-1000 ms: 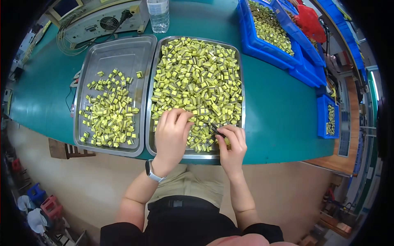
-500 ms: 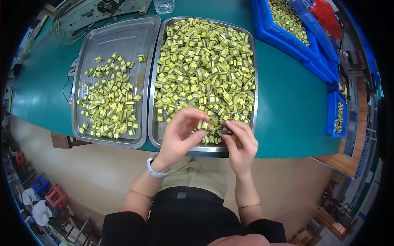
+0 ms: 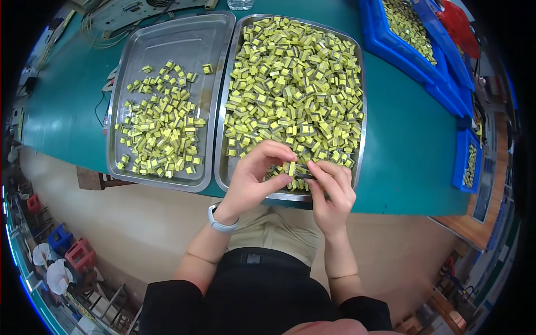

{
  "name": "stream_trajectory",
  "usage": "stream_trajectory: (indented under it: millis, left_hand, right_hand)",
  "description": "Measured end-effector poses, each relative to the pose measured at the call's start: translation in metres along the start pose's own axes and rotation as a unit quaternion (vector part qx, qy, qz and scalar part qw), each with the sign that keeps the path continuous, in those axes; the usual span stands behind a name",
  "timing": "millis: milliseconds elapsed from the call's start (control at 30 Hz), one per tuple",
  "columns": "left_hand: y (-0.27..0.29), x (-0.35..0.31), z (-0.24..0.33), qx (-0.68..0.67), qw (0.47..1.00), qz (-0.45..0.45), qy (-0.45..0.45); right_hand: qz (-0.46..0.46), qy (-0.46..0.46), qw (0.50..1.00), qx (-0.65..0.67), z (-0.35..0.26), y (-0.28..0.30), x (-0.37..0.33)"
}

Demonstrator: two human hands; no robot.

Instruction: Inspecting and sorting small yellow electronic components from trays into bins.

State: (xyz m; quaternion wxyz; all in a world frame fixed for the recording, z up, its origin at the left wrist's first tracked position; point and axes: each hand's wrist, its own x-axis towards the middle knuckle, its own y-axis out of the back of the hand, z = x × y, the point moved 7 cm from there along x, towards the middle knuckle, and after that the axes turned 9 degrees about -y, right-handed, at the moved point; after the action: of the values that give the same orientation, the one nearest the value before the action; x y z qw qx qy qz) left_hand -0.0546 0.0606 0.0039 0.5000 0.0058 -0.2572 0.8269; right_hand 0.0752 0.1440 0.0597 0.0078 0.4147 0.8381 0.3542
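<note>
Between the thumb and fingertips of my left hand point(image 3: 254, 177) is one small yellow-taped transformer point(image 3: 292, 168). My right hand point(image 3: 334, 195) pinches a thin dark tool point(image 3: 304, 176), perhaps tweezers, whose tip reaches to the held transformer; whether they touch I cannot tell. Both hands are over the near edge of a metal tray point(image 3: 362, 134) heaped with the same yellow and grey parts point(image 3: 296, 78). To its left stands a second metal tray point(image 3: 162, 42), with a smaller pile of these parts point(image 3: 162, 125) and bare metal at its far end.
Blue bins point(image 3: 405, 56) with more small parts stand at the far right, a red bag point(image 3: 459, 28) beside them. A smaller blue bin point(image 3: 465, 162) sits near the table's right end. A metal-cased device point(image 3: 128, 17) with cables stands far left, a clear container point(image 3: 240, 4) behind the trays.
The whole view has shifted slightly, moving the trays right and up in the picture. My hands have come closer together, and the dark tool's tip is now beside the held transformer.
</note>
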Motion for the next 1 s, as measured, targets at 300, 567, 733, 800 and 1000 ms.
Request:
stream_trajectory:
  millis: [300, 567, 733, 800, 1000]
  left_hand:
    - [0.006, -0.001, -0.004, -0.042, 0.998, 0.032, 0.025]
    - [0.006, -0.002, -0.001, -0.062, 0.995, 0.044, 0.063]
    - [0.001, -0.003, -0.001, -0.055, 0.996, 0.029, 0.068]
    - [0.002, -0.003, -0.002, -0.035, 0.997, 0.027, 0.062]
    - [0.001, -0.005, -0.001, -0.040, 0.997, 0.010, 0.059]
  right_hand:
    - [-0.003, 0.025, 0.999, -0.033, -0.007, -0.004, 0.013]
    - [-0.001, -0.008, 1.000, 0.002, -0.003, -0.001, 0.015]
    - [-0.002, 0.002, 1.000, -0.010, -0.010, -0.002, 0.013]
    - [-0.002, 0.013, 1.000, -0.011, -0.012, -0.002, 0.012]
    - [-0.007, 0.010, 1.000, -0.017, -0.016, 0.001, 0.007]
